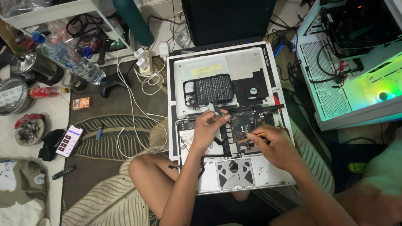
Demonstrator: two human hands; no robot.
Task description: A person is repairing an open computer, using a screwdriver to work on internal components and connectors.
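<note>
An opened silver laptop (268, 175) lies bottom-up on my lap, its dark circuit board (240, 125) exposed. My left hand (208, 127) hovers over the board's left side and pinches a small grey-blue part (214, 109). To the right, my right hand (272, 146) grips a thin orange-handled tool (253, 136) whose tip rests on the board. Behind the laptop lies its removed bottom cover (238, 62), carrying a black screwdriver bit case (209, 89) and a small black fan (253, 91).
A white computer case (335, 96) with green lighting stands at the right. White charger cables (134, 104), a game controller (111, 83), a phone (69, 140), a remote (63, 172) and plastic bottles (71, 58) lie on the patterned rug at left.
</note>
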